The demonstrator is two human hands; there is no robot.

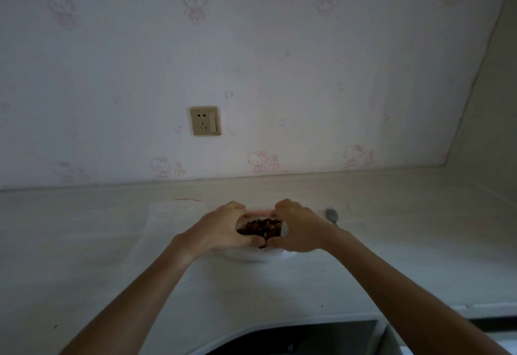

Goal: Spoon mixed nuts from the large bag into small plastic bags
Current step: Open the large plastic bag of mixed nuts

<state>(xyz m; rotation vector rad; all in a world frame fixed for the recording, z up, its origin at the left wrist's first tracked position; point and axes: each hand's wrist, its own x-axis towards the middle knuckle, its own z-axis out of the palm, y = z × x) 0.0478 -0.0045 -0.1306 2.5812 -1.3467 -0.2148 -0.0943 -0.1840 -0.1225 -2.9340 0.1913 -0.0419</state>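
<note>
Sideways, nut-filled small bag [260, 227] between both hands.

A pale counter [363, 256] meets a wall [279, 61] papered with faint pink cartoon cats. A beige socket [205, 121] sits on the wall above and slightly left of the grip. A dark sink [293, 338] lies below it.
</note>
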